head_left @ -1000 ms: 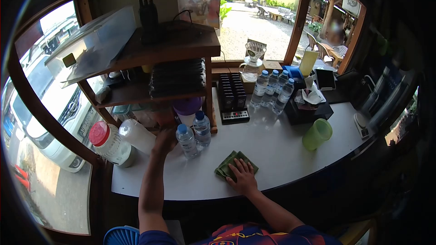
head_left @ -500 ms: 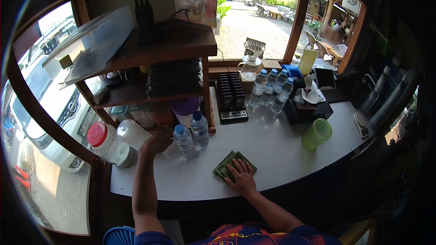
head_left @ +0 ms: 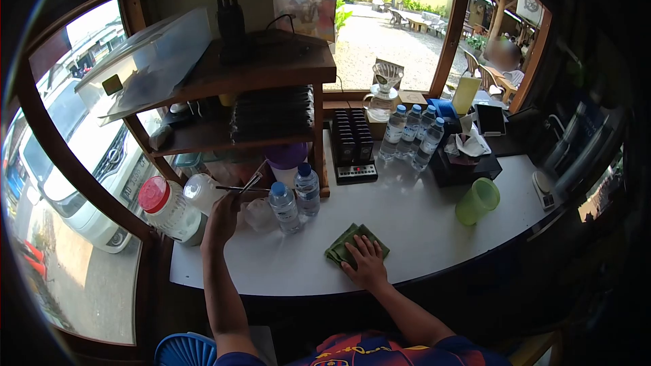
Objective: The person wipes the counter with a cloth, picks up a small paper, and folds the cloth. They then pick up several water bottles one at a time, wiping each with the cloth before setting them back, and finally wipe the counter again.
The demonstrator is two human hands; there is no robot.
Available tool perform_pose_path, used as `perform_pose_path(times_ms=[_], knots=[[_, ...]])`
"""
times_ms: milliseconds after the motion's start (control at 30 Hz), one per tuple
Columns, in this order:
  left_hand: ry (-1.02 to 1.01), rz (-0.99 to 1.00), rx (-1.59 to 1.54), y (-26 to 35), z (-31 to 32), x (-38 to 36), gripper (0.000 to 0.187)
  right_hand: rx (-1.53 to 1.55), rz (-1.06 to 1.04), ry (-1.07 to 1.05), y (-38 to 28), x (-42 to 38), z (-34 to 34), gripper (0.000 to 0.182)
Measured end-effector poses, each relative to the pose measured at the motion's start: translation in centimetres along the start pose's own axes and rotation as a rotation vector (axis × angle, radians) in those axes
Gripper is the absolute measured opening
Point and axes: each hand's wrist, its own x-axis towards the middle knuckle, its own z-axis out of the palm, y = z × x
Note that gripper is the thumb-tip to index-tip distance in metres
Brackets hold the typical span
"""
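My left hand [head_left: 226,213] is closed around several thin sticks or pens [head_left: 252,181], raised at the front of the wooden shelf. A clear plastic container [head_left: 261,215] stands just right of it, beside two water bottles with blue caps [head_left: 285,209]. Behind the hand leans a translucent white jar [head_left: 202,193]. My right hand [head_left: 368,266] lies flat with fingers spread on a folded green cloth [head_left: 346,244], pressing it on the white counter [head_left: 407,251].
A red-lidded jar [head_left: 173,213] is at the left end. Toward the back are more water bottles [head_left: 410,139], a black rack [head_left: 352,137], a glass carafe [head_left: 382,103] and a black tissue box [head_left: 468,168]. A green cup [head_left: 478,203] and a small scale [head_left: 544,190] stand right.
My left hand has come up, and the thin sticks now show in it. The view has shifted slightly. My right hand still rests on the cloth.
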Motion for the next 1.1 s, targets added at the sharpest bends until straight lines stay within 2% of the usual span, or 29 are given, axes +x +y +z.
perform_pose_path(times_ms=[67,167,267,333,367,400,467,567,667,700,800,833,933,967,1067,1100], knots=[[0.051,-0.011,-0.131,-0.3,-0.2,-1.0,0.019,0.007,0.0,0.003,0.0,0.0,0.0,0.06],[0.13,0.086,-0.092,2.3,-0.3,-3.6,0.015,0.043,0.0,0.026,0.0,-0.2,0.3,0.06],[0.075,-0.023,-0.253,5.2,0.3,-7.0,0.015,0.082,-0.008,0.097,0.1,-0.3,0.3,0.058],[0.116,-0.09,-0.271,5.8,1.8,-9.3,0.016,0.093,-0.016,0.18,0.1,-0.5,0.0,0.056],[0.15,-0.05,-0.292,5.7,2.6,-10.3,0.016,0.096,-0.037,0.23,-0.1,-0.8,-0.2,0.052],[0.137,-0.116,-0.406,5.5,3.4,-11.1,0.016,0.086,-0.05,0.254,-0.2,-1.0,-0.2,0.051],[0.214,-0.199,-0.435,5.5,5.0,-12.2,0.017,0.063,-0.079,0.308,-0.3,-1.4,-0.2,0.048],[0.349,-0.185,-0.472,3.4,7.5,-13.4,0.018,0.177,-0.143,0.366,-1.0,-1.8,-0.7,0.046],[0.484,-0.109,-0.463,3.5,7.8,-14.6,0.018,0.59,-0.185,0.314,-3.2,-1.6,-1.1,0.045],[0.51,-0.089,-0.505,4.2,7.9,-14.9,0.018,0.686,-0.182,0.215,-4.0,-1.6,-1.3,0.059],[0.42,-0.045,-0.531,4.7,9.1,-16.3,0.017,1.358,-0.073,-0.086,-7.0,-0.7,-0.5,0.078],[0.318,-0.056,-0.46,5.7,9.3,-16.7,0.017,1.436,-0.153,-0.167,-8.0,-0.5,-1.4,0.089],[0.028,-0.068,-0.487,7.6,11.3,-18.1,0.018,1.485,-0.239,-0.104,-11.3,-0.8,-4.6,0.09],[-0.025,-0.038,-0.545,8.1,12.4,-18.5,0.02,1.626,-0.18,-0.075,-11.8,-0.8,-3.9,0.08],[-0.072,-0.102,-0.648,9.2,14.8,-19.4,0.024,1.53,-0.03,-0.149,-10.8,-0.9,-2.6,0.053],[-0.08,-0.036,-0.725,8.3,16.6,-19.6,0.023,1.462,-0.006,-0.092,-10.8,-1.2,-2.2,0.038]])
